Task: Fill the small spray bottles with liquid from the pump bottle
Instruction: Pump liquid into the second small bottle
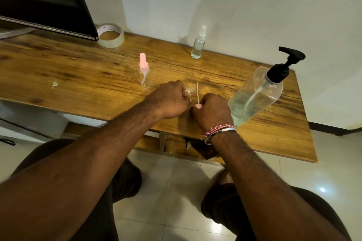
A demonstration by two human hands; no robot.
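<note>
Here, opening step: left hand [172, 100] grips small clear bottle [189, 91], bare neck pointing toward right hand [212, 109]. Right hand pinches pink spray top [198, 105], dip tube pointing up, clear of neck. Pump bottle [254, 98] just right of right hand, about half full. Two more spray bottles beyond hands: pink-topped [144, 72], white-topped [198, 45]. Next, likely: set top down, bring open neck under pump spout; narrow mouth demands close alignment.
</note>
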